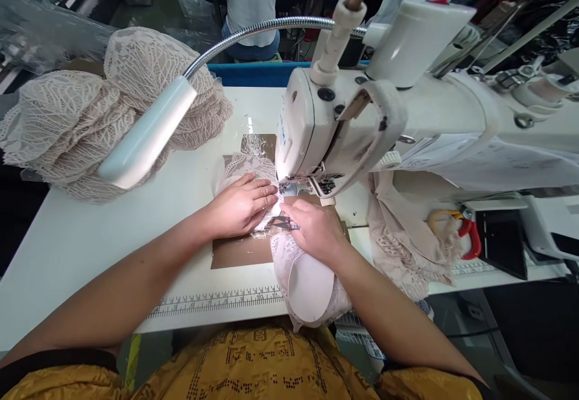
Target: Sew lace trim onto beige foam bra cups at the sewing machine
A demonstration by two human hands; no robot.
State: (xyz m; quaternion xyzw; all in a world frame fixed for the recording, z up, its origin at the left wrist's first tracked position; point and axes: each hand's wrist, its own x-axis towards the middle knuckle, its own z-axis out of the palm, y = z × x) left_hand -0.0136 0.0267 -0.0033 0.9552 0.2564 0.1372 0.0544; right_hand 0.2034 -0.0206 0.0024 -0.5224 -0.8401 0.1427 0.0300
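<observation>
A pale lace bra piece (248,168) lies under the needle end of a white sewing machine (301,128). My left hand (242,204) rests flat on the lace, fingers stretched toward the presser foot. Just right of the needle, my right hand (314,228) is closed around small thread snips (286,224), whose dark blades point left toward my left hand. Its fingertips also sit at the edge of the lace; whether they pinch it is hidden. A smooth moulded cup (312,288) with lace around it hangs over the table's front edge below my right wrist.
Stacked lace pieces (149,80) sit at the left behind a lamp (149,131) on a bent metal neck. Beige lace fabric (398,237), red-and-yellow-handled scissors (470,234) and a dark flat device (504,237) lie right. A measuring tape (217,302) runs along the front edge. Another person (251,2) sits beyond.
</observation>
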